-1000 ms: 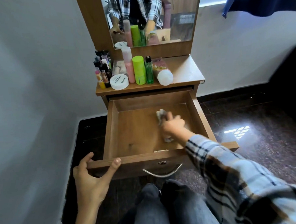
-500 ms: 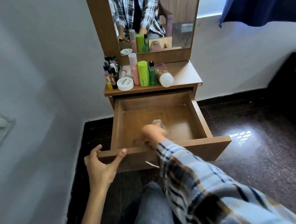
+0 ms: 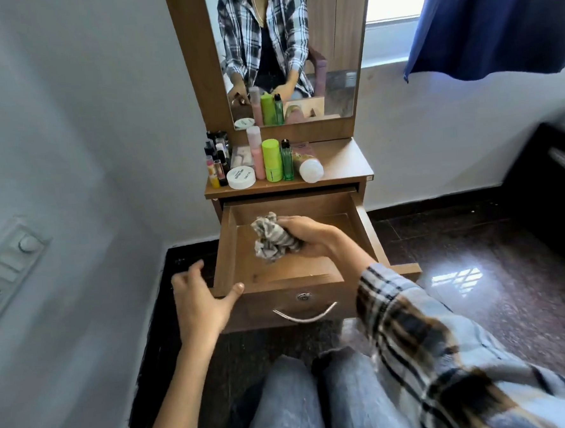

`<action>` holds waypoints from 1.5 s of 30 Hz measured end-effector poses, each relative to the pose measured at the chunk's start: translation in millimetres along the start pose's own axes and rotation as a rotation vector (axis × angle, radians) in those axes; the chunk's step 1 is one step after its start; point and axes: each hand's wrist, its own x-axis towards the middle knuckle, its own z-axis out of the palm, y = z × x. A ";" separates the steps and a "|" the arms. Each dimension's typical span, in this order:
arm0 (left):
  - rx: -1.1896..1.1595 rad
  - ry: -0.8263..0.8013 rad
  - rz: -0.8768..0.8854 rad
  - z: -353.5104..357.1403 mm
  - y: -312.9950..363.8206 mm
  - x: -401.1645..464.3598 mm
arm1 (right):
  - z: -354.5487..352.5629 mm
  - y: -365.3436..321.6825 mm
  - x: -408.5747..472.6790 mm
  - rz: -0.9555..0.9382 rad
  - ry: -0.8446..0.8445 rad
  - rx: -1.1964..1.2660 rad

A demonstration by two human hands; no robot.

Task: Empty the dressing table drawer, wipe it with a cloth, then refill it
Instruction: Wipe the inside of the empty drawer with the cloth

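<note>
The wooden drawer (image 3: 366,228) of the dressing table is pulled out and holds nothing but bare wood. My right hand (image 3: 309,237) grips a crumpled grey-and-white striped cloth (image 3: 271,237) over the drawer's left half. My left hand (image 3: 200,298) rests at the drawer's front left corner, thumb on the front edge, fingers spread beside it. On the tabletop (image 3: 344,162) stand a white jar (image 3: 241,177), a pink bottle (image 3: 256,152), a lime-green bottle (image 3: 272,160), a green glass bottle (image 3: 287,160), a tube lying on its side (image 3: 308,164) and several small cosmetics (image 3: 216,161).
A mirror (image 3: 284,48) rises behind the tabletop. A white wall with a switch panel (image 3: 10,273) is close on the left. Dark glossy floor (image 3: 476,268) spreads to the right. A blue curtain (image 3: 494,19) hangs at top right. My knees (image 3: 318,393) are below the drawer handle (image 3: 305,313).
My right hand has lifted the cloth from the drawer floor near the front edge and now holds it raised further back. My left hand has loosened on the drawer front.
</note>
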 end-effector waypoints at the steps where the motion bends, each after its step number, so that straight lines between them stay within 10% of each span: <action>1: 0.014 0.018 0.056 0.2 10.9 -1.7 | -6.1 -0.2 -9.7 -0.016 -0.014 0.072; 9: -0.493 -0.492 -0.219 8.5 96.2 -9.9 | -13.7 8.6 -88.9 -0.109 -0.118 0.570; 21: -0.907 -0.723 -0.301 1.4 112.1 -31.6 | -30.1 8.5 -131.6 -0.057 -0.153 0.200; 34: -0.611 -0.657 0.339 -39.9 137.6 -22.7 | -23.0 -53.3 -162.2 -0.273 0.042 -0.360; 45: -0.205 -0.690 0.193 -64.7 135.3 7.7 | -20.6 -53.8 -157.8 -0.461 0.147 -0.184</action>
